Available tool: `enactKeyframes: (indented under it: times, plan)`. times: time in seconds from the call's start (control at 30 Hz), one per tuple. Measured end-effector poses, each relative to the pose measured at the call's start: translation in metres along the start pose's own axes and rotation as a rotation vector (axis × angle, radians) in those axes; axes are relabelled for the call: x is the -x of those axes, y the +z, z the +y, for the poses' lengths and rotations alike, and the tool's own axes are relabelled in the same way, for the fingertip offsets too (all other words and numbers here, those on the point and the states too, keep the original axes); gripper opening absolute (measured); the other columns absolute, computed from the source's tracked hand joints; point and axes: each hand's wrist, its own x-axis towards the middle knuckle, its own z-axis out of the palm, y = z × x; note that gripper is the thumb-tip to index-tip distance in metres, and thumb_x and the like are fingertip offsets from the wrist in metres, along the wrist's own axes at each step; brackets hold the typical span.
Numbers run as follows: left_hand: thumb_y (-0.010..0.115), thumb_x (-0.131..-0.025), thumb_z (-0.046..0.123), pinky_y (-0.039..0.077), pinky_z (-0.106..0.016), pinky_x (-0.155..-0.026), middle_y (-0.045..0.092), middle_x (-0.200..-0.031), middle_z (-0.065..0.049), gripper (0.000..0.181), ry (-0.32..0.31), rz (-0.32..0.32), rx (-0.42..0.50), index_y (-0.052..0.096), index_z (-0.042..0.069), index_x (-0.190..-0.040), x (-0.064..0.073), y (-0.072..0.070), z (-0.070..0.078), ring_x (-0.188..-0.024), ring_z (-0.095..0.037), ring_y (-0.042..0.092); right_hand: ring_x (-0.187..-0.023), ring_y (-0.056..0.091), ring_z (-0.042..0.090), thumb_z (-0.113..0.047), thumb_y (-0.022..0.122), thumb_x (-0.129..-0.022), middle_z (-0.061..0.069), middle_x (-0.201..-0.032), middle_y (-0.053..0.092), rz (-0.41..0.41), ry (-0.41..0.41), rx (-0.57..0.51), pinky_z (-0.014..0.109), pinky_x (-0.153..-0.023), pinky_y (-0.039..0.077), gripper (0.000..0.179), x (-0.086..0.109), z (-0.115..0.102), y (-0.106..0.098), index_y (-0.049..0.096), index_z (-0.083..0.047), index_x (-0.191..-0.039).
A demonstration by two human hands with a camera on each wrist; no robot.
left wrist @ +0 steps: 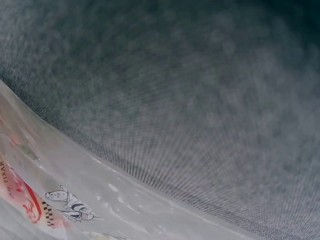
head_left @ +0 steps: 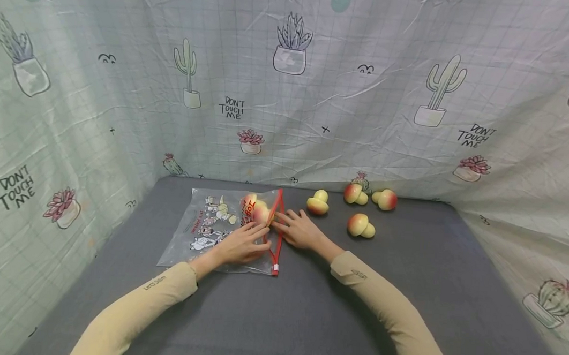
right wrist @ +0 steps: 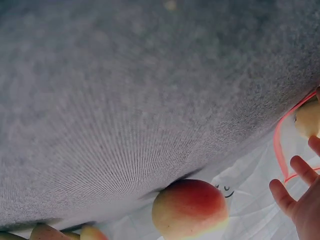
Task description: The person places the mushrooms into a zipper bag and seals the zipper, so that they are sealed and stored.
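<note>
Bagging, seemingly: mushroom-shaped piece (head_left: 260,214) at zip bag (head_left: 176,249)'s 2 o'clock; right hand (head_left: 303,231) spread, left hand (head_left: 242,245) (fingertips unclear) can't tell. Next likely needs pushing toward 9 o'clock.

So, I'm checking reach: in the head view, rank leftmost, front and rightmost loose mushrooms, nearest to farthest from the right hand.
1. Leftmost mushroom, beyond the right hand.
2. Front mushroom, right of the hand.
3. Rightmost mushroom, farther right and back.

In the head view, the left hand (head_left: 242,244) hid part of the bag (head_left: 176,249), and the bottom edge cut off both sleeves (head_left: 135,304). The right wrist view cropped the right hand (right wrist: 307,212).
</note>
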Motion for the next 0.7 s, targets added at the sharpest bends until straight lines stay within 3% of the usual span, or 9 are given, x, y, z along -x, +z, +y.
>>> enactKeyframes:
  times: [0.2, 0.7]
  plan:
    - [0.062, -0.078, 0.032, 0.045, -0.041, -0.089, 0.058, -0.115, -0.012, 0.024, 0.000, -0.008, -0.006, 0.057, 0.024, -0.100, 0.000, 0.001, 0.000, -0.114, -0.025, 0.052, -0.109, 0.045, 0.021, -0.036, 0.049, -0.088, -0.001, -0.139, 0.040, -0.004, 0.012, -0.005, 0.042, -0.079, 0.043, 0.048, 0.002, 0.002, -0.001, 0.040, -0.025, -0.134]
    - [0.064, -0.076, 0.033, 0.045, -0.041, -0.088, 0.058, -0.116, -0.012, 0.028, 0.000, -0.007, -0.026, 0.055, 0.024, -0.101, -0.001, 0.004, -0.001, -0.114, -0.025, 0.052, -0.108, 0.046, 0.022, -0.031, 0.057, -0.084, 0.003, -0.135, 0.045, 0.095, 0.039, -0.094, 0.042, -0.075, 0.042, 0.048, 0.020, 0.012, -0.009, 0.047, -0.021, -0.130]
